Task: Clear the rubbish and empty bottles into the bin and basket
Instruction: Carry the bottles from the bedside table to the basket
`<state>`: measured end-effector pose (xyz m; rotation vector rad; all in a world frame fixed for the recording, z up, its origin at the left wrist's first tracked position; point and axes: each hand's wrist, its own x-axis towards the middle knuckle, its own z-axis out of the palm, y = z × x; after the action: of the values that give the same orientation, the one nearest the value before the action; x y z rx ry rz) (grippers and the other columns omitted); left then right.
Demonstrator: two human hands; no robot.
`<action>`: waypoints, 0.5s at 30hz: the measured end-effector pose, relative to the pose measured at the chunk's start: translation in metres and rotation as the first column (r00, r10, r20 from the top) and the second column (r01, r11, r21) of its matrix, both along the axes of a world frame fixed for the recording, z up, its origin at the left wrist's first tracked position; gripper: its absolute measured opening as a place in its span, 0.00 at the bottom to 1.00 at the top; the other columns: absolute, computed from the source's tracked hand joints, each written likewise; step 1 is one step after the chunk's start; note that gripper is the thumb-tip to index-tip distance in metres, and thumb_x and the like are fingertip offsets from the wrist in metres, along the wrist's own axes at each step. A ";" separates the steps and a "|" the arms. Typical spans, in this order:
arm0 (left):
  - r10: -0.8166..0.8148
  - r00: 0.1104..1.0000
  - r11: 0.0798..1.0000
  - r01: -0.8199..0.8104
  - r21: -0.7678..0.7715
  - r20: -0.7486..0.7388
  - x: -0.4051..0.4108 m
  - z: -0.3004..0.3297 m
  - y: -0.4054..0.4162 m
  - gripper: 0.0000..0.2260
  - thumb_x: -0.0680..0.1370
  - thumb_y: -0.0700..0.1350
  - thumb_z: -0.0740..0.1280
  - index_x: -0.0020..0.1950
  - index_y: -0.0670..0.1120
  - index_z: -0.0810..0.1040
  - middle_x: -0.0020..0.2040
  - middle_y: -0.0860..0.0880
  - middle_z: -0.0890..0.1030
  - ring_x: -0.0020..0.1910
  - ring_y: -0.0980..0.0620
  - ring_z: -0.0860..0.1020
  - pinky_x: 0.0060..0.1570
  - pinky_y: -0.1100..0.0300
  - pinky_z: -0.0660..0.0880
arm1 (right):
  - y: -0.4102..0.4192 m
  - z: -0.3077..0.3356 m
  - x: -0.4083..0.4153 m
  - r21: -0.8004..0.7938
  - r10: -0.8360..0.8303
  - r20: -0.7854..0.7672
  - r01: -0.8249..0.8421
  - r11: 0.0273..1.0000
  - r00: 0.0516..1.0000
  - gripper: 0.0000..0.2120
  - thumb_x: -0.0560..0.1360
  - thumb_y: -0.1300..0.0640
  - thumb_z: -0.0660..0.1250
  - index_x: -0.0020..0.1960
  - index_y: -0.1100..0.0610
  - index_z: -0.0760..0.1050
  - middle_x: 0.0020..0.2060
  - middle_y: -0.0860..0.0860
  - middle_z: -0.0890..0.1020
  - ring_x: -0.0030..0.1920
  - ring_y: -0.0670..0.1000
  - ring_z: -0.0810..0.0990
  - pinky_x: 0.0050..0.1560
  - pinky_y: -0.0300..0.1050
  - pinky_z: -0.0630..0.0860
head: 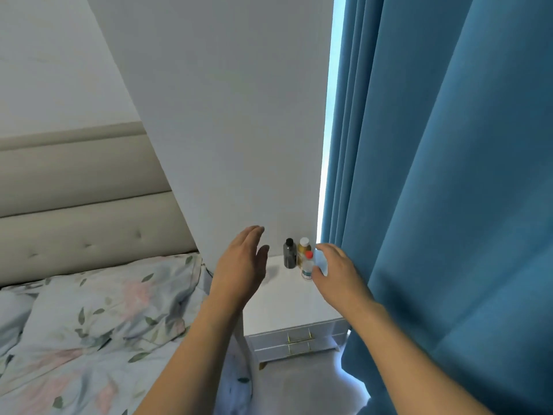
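Note:
Three small bottles stand at the back of a white bedside table (287, 304), by the wall. A dark grey bottle (289, 254) with a black cap is on the left. A yellow bottle (303, 248) with a white cap is beside it. A clear bottle (307, 266) with a red cap stands in front. My right hand (338, 274) hovers just right of the clear bottle, fingers spread and slightly curved, holding nothing. My left hand (242, 265) is raised over the table's left side, fingers straight, apart from the bottles. No bin or basket is in view.
A bed with a floral quilt (89, 324) and padded beige headboard (74, 205) lies to the left. A blue curtain (449, 205) hangs on the right, touching the table's side. The table has drawers with gold handles (299, 339). Grey floor shows below.

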<state>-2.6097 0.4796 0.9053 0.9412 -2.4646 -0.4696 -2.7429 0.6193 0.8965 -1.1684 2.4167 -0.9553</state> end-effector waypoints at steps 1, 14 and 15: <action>0.003 1.000 1.000 -0.003 0.004 -0.002 -0.011 0.000 -0.013 0.19 0.81 0.45 0.62 0.71 0.44 0.70 0.70 0.49 0.72 0.68 0.48 0.71 0.64 0.57 0.67 | -0.012 -0.001 -0.012 0.002 -0.013 0.005 0.013 1.000 1.000 0.17 0.78 0.58 0.60 0.67 0.54 0.68 0.67 0.49 0.70 0.65 0.52 0.70 0.64 0.46 0.69; -0.121 0.976 0.957 0.066 0.281 0.184 -0.168 -0.144 -0.195 0.19 0.80 0.47 0.62 0.72 0.47 0.68 0.70 0.51 0.72 0.68 0.51 0.71 0.63 0.61 0.65 | -0.193 -0.120 -0.175 0.259 -0.113 0.070 0.091 0.962 0.991 0.15 0.78 0.59 0.60 0.64 0.55 0.70 0.63 0.52 0.73 0.61 0.55 0.74 0.60 0.50 0.74; -0.129 0.971 0.946 0.060 0.319 0.200 -0.184 -0.166 -0.209 0.20 0.80 0.47 0.62 0.72 0.47 0.68 0.70 0.51 0.71 0.68 0.51 0.70 0.63 0.61 0.65 | -0.210 -0.139 -0.189 0.287 -0.120 0.071 0.095 0.953 0.990 0.15 0.77 0.59 0.60 0.64 0.54 0.70 0.63 0.52 0.73 0.61 0.55 0.73 0.60 0.51 0.73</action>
<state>-2.7941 0.2709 0.7391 1.0464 -2.6947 -0.8510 -2.9321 0.4095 0.7572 -0.8838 2.4651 -0.6450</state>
